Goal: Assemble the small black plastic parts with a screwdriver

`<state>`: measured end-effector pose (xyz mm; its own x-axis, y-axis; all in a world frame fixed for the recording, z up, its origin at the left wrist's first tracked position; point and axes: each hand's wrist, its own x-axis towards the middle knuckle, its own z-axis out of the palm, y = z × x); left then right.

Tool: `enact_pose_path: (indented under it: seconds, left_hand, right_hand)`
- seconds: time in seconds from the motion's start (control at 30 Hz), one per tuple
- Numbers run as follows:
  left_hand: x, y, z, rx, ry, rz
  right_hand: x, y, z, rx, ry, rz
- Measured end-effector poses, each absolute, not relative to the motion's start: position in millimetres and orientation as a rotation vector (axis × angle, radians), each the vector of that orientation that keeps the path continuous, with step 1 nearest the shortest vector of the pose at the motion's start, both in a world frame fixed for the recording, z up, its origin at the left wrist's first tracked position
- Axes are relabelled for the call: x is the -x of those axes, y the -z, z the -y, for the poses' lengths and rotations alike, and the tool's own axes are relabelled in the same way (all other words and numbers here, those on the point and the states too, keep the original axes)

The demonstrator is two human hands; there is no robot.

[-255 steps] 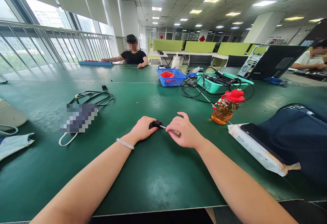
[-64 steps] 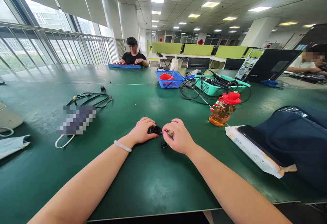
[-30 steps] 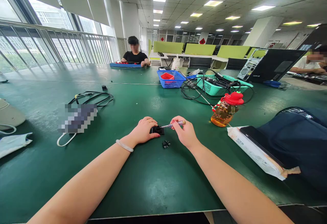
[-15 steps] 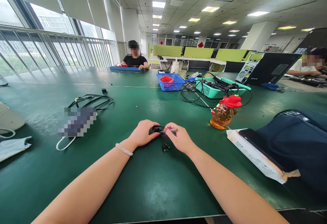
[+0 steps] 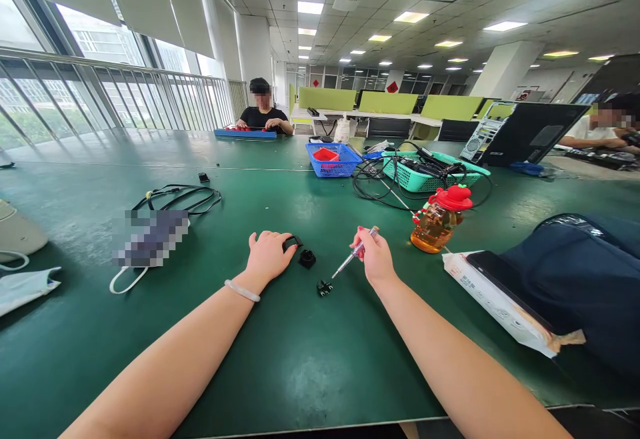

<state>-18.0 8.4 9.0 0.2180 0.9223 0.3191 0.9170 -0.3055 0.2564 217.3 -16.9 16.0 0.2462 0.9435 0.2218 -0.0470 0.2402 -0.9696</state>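
Observation:
My right hand (image 5: pixel 373 254) grips a screwdriver (image 5: pixel 355 252) with a clear handle, its tip slanting down to the left. Just below that tip lies a small black part with metal prongs (image 5: pixel 325 287) on the green table (image 5: pixel 310 365). Left of the screwdriver, a round-topped black part (image 5: pixel 307 259) rests loose on the table. My left hand (image 5: pixel 269 254) has its thumb and forefinger closed on a black plastic frame (image 5: pixel 293 243), partly hidden by the fingers.
A bottle (image 5: pixel 439 222) with a red lid stands right of my right hand, near a white packet (image 5: pixel 500 302) bearing a phone. Cables spill from a green basket (image 5: pixel 425 179) beside a blue basket (image 5: pixel 333 165). A cable coil (image 5: pixel 195 192) lies left. A person (image 5: pixel 263 115) sits across.
The round-topped part has come apart from the frame and lies on the table. My left hand has shifted left with the frame; my right hand has drawn back rightward with the screwdriver.

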Motion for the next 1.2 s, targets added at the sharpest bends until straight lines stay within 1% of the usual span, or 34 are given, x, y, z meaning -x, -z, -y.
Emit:
enact_pose_path:
  seconds: [0.23, 0.33, 0.43, 0.53, 0.63, 0.87, 1.0, 1.2]
  left_hand:
    - [16, -10, -5, -2.431, -0.6, -1.842]
    - [14, -11, -5, -2.406, -0.648, -1.827]
    - [13, -12, -3, -2.477, -0.669, -1.552]
    - [10, -11, 1, -2.571, -0.552, -1.172]
    - [6, -11, 7, -2.58, -0.486, -1.028]
    - [-2, -8, 10, -2.625, -0.528, -1.249]
    - [-3, -8, 7, -2.619, -0.444, -1.354]
    - [-10, -23, 22, -2.665, -0.365, -1.432]
  right_hand:
    - [-214, -10, 17, 1.14, -0.999, 1.21]
    - [-210, -9, 18, 1.137, -1.027, 1.196]
    - [-211, -8, 16, 1.113, -1.025, 1.126]
    - [-216, -7, 12, 1.067, -1.013, 1.042]
    - [-222, -7, 7, 1.007, -0.983, 0.953]
    - [-230, -7, 2, 0.954, -0.932, 0.853]
    - [-230, -6, 0, 0.958, -0.922, 0.83]
    - [-229, -5, -1, 0.967, -0.9, 0.796]
